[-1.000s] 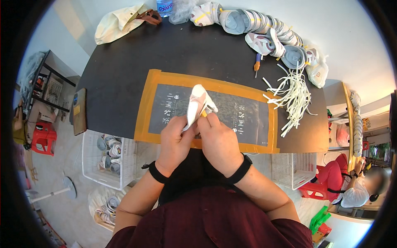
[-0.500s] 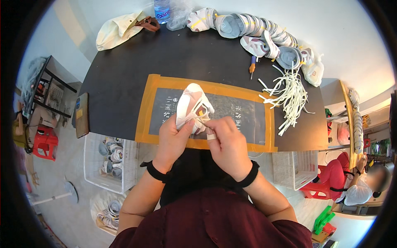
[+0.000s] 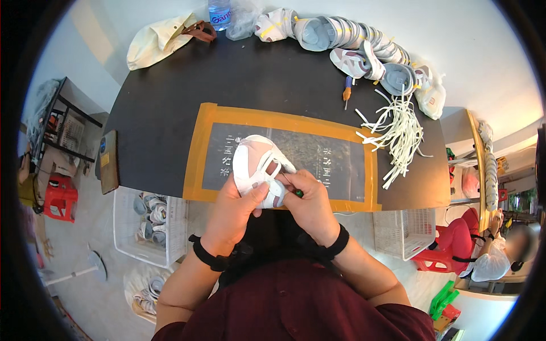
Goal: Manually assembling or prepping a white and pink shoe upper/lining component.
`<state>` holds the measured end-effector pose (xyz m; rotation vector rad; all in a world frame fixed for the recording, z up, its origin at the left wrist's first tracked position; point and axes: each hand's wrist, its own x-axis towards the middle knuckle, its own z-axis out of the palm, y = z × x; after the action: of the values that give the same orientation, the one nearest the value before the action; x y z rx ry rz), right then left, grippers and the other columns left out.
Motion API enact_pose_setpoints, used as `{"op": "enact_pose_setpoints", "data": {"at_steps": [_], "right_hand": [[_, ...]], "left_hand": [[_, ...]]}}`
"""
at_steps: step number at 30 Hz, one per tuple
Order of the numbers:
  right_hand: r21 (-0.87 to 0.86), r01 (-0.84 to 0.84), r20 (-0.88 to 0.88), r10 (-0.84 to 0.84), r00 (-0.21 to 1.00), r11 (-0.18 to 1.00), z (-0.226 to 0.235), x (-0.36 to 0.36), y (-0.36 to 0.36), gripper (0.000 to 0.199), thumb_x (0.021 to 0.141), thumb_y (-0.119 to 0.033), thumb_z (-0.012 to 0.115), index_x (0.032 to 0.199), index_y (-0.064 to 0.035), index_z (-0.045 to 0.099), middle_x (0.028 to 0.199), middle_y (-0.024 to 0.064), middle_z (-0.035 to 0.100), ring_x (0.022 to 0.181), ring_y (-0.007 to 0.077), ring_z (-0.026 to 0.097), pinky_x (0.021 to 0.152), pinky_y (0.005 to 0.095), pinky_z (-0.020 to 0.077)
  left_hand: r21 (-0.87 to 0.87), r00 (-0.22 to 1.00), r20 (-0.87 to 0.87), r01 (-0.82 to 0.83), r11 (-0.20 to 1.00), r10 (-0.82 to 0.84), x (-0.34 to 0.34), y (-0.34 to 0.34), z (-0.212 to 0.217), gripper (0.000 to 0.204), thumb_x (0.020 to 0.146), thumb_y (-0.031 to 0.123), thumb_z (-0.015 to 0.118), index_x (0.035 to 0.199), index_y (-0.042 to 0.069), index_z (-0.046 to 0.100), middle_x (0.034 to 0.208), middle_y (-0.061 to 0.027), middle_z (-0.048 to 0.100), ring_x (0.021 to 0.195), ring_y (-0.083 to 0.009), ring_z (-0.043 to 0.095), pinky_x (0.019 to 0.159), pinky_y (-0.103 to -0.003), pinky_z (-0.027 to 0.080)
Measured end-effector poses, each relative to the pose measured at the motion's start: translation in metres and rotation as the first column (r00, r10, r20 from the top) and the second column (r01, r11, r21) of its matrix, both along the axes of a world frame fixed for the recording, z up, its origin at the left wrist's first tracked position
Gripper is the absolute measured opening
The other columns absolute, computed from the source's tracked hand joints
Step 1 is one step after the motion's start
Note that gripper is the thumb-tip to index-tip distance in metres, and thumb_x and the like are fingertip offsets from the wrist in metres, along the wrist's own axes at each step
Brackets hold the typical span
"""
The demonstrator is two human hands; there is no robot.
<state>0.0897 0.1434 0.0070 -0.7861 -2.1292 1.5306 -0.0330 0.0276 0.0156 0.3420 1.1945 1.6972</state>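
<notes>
On a black table by a pale wall lies an orange-bordered mat. The white shoe, upright a second ago, now lies lower over the mat's near edge, left hand gripping it, right hand closed on a green-handled tool. Loose white laces and stacked shoes lie beyond.

The person wears a dark maroon short-sleeved shirt, its sleeves ending above the elbows so both forearms are bare. Just above the shirt's sleeves, each wrist carries a black band: one on the left wrist, one on the right wrist. The left hand and right hand are ungloved.
</notes>
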Motion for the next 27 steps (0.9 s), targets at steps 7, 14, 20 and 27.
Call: {"op": "enact_pose_setpoints", "data": {"at_steps": [7, 14, 20, 27], "right_hand": [[-0.14, -0.063, -0.054, 0.056, 0.997, 0.988, 0.0, -0.006, 0.011, 0.03, 0.08, 0.007, 0.062, 0.107, -0.003, 0.07, 0.088, 0.0064, 0.058, 0.083, 0.0156, 0.058, 0.073, 0.0264, 0.047], [-0.099, -0.087, -0.046, 0.083, 0.996, 0.991, 0.001, -0.008, 0.017, 0.024, 0.08, 0.004, 0.064, 0.102, -0.0025, 0.069, 0.086, 0.006, 0.057, 0.078, 0.0154, 0.058, 0.071, 0.0268, 0.0473], [-0.049, -0.098, -0.012, 0.097, 0.995, 0.994, 0.001, -0.01, 0.018, 0.018, 0.074, -0.002, 0.07, 0.092, -0.0031, 0.065, 0.084, 0.0074, 0.057, 0.076, 0.0183, 0.059, 0.066, 0.0292, 0.0484], [0.088, -0.166, 0.012, 0.165, 0.986, 0.982, 0.0, -0.007, 0.024, 0.019, 0.073, -0.003, 0.072, 0.09, -0.0043, 0.062, 0.087, 0.0114, 0.057, 0.076, 0.0261, 0.06, 0.068, 0.0331, 0.0496]], "left_hand": [[-0.062, 0.987, 0.057, 0.154, 0.986, -0.151, -0.018, 0.004, -0.001, 0.032, 0.093, 0.015, 0.065, 0.123, 0.008, 0.059, 0.101, -0.0013, 0.066, 0.079, -0.0071, 0.06, 0.052, -0.021, 0.043], [-0.103, 0.974, 0.088, 0.216, 0.971, -0.207, -0.021, 0.006, 0.006, 0.028, 0.093, 0.017, 0.065, 0.12, 0.007, 0.06, 0.098, -0.0018, 0.067, 0.079, -0.0089, 0.063, 0.05, -0.021, 0.045], [-0.126, 0.977, 0.198, 0.105, 0.986, -0.079, -0.018, 0.003, 0.002, 0.026, 0.094, 0.019, 0.065, 0.117, 0.008, 0.061, 0.097, -0.0012, 0.067, 0.077, -0.0069, 0.062, 0.049, -0.02, 0.044], [-0.137, 0.978, 0.21, 0.038, 0.99, -0.008, -0.015, 0.006, 0.005, 0.024, 0.095, 0.024, 0.063, 0.113, 0.008, 0.062, 0.09, 0.0012, 0.065, 0.07, -0.0043, 0.057, 0.048, -0.02, 0.041]]}}
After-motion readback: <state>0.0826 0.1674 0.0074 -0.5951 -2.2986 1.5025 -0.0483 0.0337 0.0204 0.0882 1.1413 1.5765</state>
